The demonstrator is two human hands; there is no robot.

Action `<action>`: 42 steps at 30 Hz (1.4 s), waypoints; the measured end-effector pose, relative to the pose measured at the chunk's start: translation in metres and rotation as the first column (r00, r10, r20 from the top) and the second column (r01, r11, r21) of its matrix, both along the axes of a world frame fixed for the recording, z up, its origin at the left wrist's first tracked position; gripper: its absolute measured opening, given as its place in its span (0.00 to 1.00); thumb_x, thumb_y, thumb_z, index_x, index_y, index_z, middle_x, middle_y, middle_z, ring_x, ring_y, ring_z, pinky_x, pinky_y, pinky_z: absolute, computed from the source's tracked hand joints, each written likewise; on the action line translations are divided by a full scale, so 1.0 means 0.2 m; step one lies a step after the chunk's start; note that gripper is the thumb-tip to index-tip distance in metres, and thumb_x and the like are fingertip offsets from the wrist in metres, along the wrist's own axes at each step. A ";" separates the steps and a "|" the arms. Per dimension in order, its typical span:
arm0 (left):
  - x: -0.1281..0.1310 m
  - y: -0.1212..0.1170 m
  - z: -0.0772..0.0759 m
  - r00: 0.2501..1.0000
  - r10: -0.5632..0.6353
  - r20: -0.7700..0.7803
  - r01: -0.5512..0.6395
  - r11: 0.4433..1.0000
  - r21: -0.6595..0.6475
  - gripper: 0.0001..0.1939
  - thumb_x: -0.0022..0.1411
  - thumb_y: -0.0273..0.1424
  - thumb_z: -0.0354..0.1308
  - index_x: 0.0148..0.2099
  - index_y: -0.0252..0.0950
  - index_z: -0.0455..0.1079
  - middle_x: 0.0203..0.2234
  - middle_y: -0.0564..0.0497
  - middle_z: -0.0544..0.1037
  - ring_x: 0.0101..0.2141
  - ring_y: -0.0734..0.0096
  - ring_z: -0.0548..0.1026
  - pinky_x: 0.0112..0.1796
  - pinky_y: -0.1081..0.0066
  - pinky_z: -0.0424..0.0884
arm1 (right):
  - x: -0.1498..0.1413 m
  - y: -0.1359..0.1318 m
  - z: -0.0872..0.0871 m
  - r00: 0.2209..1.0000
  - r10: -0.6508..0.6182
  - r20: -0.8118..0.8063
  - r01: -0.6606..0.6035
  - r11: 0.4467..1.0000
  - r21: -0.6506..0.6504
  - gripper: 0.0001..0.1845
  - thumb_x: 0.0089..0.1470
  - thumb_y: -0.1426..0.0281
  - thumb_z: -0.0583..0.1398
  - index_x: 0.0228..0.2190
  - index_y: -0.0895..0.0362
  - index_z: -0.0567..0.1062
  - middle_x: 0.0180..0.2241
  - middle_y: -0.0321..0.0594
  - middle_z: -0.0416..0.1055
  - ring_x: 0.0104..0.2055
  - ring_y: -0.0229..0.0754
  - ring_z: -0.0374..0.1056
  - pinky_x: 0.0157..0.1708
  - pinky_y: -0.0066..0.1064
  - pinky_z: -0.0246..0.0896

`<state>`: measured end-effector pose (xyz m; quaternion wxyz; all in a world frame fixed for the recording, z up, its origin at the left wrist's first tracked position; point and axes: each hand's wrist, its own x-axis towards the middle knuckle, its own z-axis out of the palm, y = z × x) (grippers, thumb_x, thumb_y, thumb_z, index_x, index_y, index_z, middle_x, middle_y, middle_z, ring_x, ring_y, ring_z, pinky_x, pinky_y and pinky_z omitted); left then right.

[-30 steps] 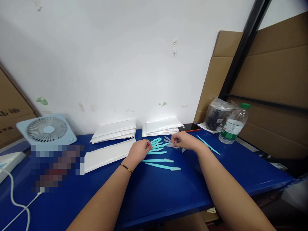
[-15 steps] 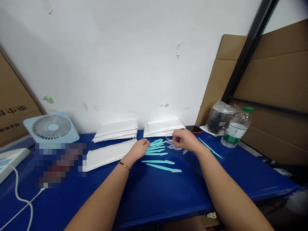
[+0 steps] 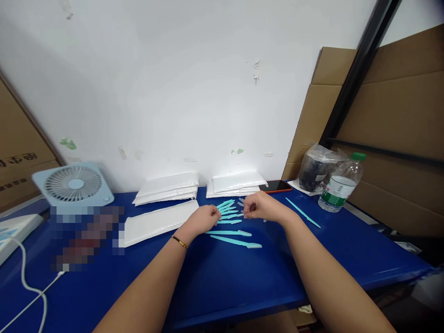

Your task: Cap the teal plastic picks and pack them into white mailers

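Observation:
My left hand [image 3: 202, 219] is closed in a pinch on the handle end of a turquoise eyebrow razor [image 3: 231, 216]. At that razor's blade end, my right hand [image 3: 261, 206] pinches a small translucent blade cover, mostly hidden by the fingers. Several more turquoise razors fan out beside and behind my left fingers. Nearer to me lie two single razors, the front one [image 3: 236, 241] angled slightly to the right. Loose translucent covers [image 3: 241, 200] lie partly hidden behind my right hand.
White padded envelopes are stacked at the left [image 3: 166, 187] and right [image 3: 237, 182] along the wall, with a single envelope [image 3: 156, 223] in front. A phone [image 3: 276, 186], another razor [image 3: 303, 212], a water bottle [image 3: 338, 189] and a bagged dark item [image 3: 312, 171] stand or lie rightward. A fan [image 3: 74, 185] stands left.
My right hand has moved down and slightly left, bringing the cover to the razor's blade end. My left hand has shifted slightly right and down, with the razor between both hands.

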<state>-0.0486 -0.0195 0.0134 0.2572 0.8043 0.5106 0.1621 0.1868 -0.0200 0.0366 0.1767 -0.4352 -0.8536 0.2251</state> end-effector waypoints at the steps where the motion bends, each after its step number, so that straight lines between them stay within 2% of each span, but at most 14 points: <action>1: 0.01 -0.01 0.00 0.999 -0.027 -0.025 0.028 1.000 0.008 0.13 0.57 0.35 0.46 0.29 0.36 0.69 0.26 0.51 0.75 0.26 0.71 0.70 0.26 0.74 0.62 | 0.03 0.00 0.00 1.000 -0.008 0.014 0.010 0.997 -0.082 0.06 0.42 0.69 0.62 0.26 0.58 0.76 0.23 0.37 0.73 0.25 0.37 0.67 0.22 0.24 0.58; 3: 0.02 -0.02 -0.01 0.995 -0.065 -0.081 0.071 0.995 0.075 0.11 0.54 0.35 0.50 0.31 0.37 0.71 0.29 0.50 0.75 0.30 0.69 0.71 0.29 0.74 0.63 | 0.10 0.01 0.01 0.998 -0.031 0.052 0.040 0.981 -0.190 0.08 0.41 0.69 0.62 0.28 0.58 0.77 0.23 0.38 0.73 0.25 0.38 0.68 0.23 0.24 0.59; 4: 0.02 -0.02 -0.01 0.991 -0.078 -0.110 0.091 0.988 0.126 0.09 0.53 0.35 0.52 0.32 0.38 0.72 0.31 0.50 0.75 0.33 0.68 0.71 0.31 0.73 0.63 | 0.14 0.02 0.01 0.995 -0.055 0.077 0.070 0.977 -0.203 0.09 0.40 0.69 0.62 0.28 0.58 0.77 0.24 0.38 0.74 0.25 0.38 0.68 0.23 0.24 0.60; 7: 0.01 0.00 -0.03 0.979 -0.095 -0.178 0.137 0.960 0.243 0.07 0.51 0.33 0.56 0.34 0.40 0.73 0.33 0.51 0.75 0.38 0.65 0.70 0.35 0.72 0.63 | 0.27 0.06 -0.02 0.965 -0.176 0.195 0.207 0.967 -0.150 0.13 0.33 0.71 0.65 0.28 0.56 0.78 0.25 0.37 0.74 0.26 0.39 0.68 0.23 0.24 0.58; 10: 0.01 0.01 -0.04 0.976 -0.098 -0.197 0.145 0.958 0.246 0.07 0.52 0.33 0.56 0.33 0.41 0.73 0.32 0.52 0.76 0.36 0.67 0.70 0.34 0.73 0.62 | 0.34 0.10 -0.06 0.927 -0.226 0.300 0.277 0.950 -0.141 0.14 0.28 0.72 0.66 0.26 0.55 0.78 0.24 0.36 0.73 0.26 0.40 0.68 0.21 0.24 0.57; 16: 0.03 0.03 -0.05 0.980 -0.101 -0.169 0.141 0.959 0.246 0.05 0.52 0.32 0.55 0.30 0.40 0.72 0.28 0.54 0.76 0.31 0.70 0.71 0.31 0.73 0.61 | 0.20 0.12 -0.10 0.972 -0.151 0.182 0.185 0.965 -0.184 0.09 0.34 0.71 0.64 0.25 0.57 0.79 0.21 0.35 0.73 0.24 0.37 0.68 0.24 0.24 0.58; 22: 0.06 0.02 -0.06 0.986 -0.119 -0.113 0.141 0.967 0.210 0.05 0.52 0.31 0.55 0.29 0.39 0.72 0.26 0.53 0.76 0.28 0.71 0.71 0.27 0.75 0.61 | 0.07 0.11 -0.11 0.993 -0.031 0.112 0.040 0.997 -0.073 0.07 0.38 0.70 0.63 0.25 0.57 0.79 0.23 0.35 0.74 0.24 0.35 0.65 0.23 0.23 0.56; 30: 0.06 0.03 -0.07 0.991 -0.111 -0.080 0.122 0.981 0.153 0.06 0.52 0.32 0.55 0.30 0.39 0.73 0.25 0.53 0.77 0.28 0.72 0.72 0.28 0.76 0.63 | 0.07 0.12 -0.13 0.994 -0.029 0.104 0.035 0.998 -0.058 0.08 0.39 0.71 0.63 0.27 0.56 0.80 0.23 0.34 0.74 0.24 0.35 0.66 0.24 0.24 0.56; 37: 0.08 0.01 -0.08 0.985 -0.165 -0.053 0.171 0.974 0.148 0.06 0.53 0.32 0.55 0.31 0.39 0.73 0.26 0.54 0.77 0.28 0.73 0.73 0.29 0.77 0.64 | 0.03 0.10 -0.13 0.994 0.087 0.072 -0.078 0.989 -0.126 0.11 0.40 0.67 0.63 0.29 0.56 0.79 0.23 0.35 0.74 0.25 0.36 0.68 0.25 0.24 0.58; 39: 0.08 0.01 -0.07 0.983 -0.176 -0.054 0.182 0.975 0.125 0.07 0.53 0.34 0.56 0.32 0.39 0.73 0.27 0.53 0.77 0.29 0.72 0.72 0.29 0.76 0.64 | 0.05 0.09 -0.11 0.996 0.064 0.067 -0.054 0.989 -0.136 0.11 0.40 0.67 0.63 0.29 0.56 0.79 0.24 0.35 0.75 0.26 0.37 0.68 0.26 0.24 0.58; 42: 0.06 0.02 -0.06 0.988 -0.122 -0.096 0.141 0.966 0.219 0.10 0.53 0.37 0.56 0.36 0.39 0.73 0.32 0.51 0.76 0.34 0.68 0.72 0.33 0.74 0.65 | 0.11 0.10 -0.09 0.992 -0.106 0.072 0.108 0.994 -0.020 0.09 0.41 0.69 0.62 0.29 0.57 0.78 0.25 0.37 0.74 0.26 0.37 0.67 0.26 0.24 0.57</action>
